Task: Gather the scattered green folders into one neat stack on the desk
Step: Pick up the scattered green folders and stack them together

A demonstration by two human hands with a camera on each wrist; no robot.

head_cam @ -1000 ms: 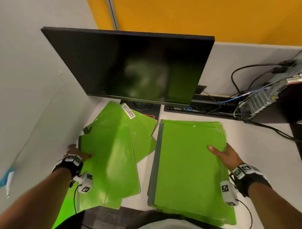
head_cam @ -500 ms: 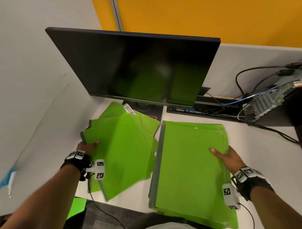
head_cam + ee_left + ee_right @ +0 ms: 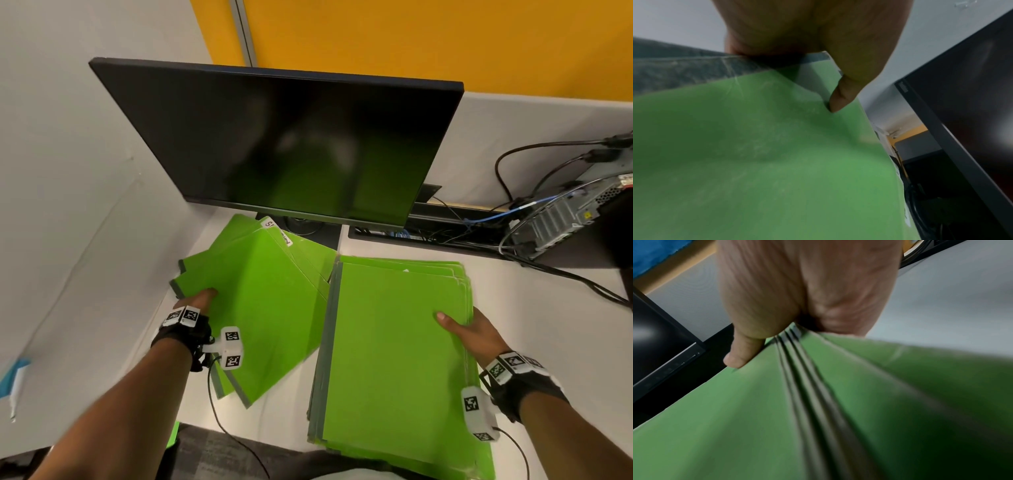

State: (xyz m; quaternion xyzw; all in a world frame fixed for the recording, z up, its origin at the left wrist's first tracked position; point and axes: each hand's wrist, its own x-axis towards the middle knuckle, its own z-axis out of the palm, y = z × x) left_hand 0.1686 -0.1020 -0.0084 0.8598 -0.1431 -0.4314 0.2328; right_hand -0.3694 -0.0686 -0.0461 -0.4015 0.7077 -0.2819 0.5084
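Observation:
A fanned bunch of green folders (image 3: 267,301) lies at the desk's left, tilted, its far corners under the monitor; one bears a white label (image 3: 278,232). My left hand (image 3: 197,299) grips this bunch at its left edge, thumb on top (image 3: 840,99), and the folder surface (image 3: 766,162) fills the left wrist view. A squared stack of green folders (image 3: 394,359) lies to the right. My right hand (image 3: 460,330) grips that stack's right edge, thumb on top; the right wrist view shows several folder edges (image 3: 809,386) pinched under the thumb (image 3: 742,353).
A black monitor (image 3: 291,144) stands over the back of the desk. Cables (image 3: 548,270) and a small computer (image 3: 561,219) lie at the back right. A grey partition wall (image 3: 68,171) closes the left side. White desk surface (image 3: 548,325) shows at right.
My left hand has taken hold of the left bunch, lifted its near end off the desk edge and swung it toward the right stack. The right hand kept its hold.

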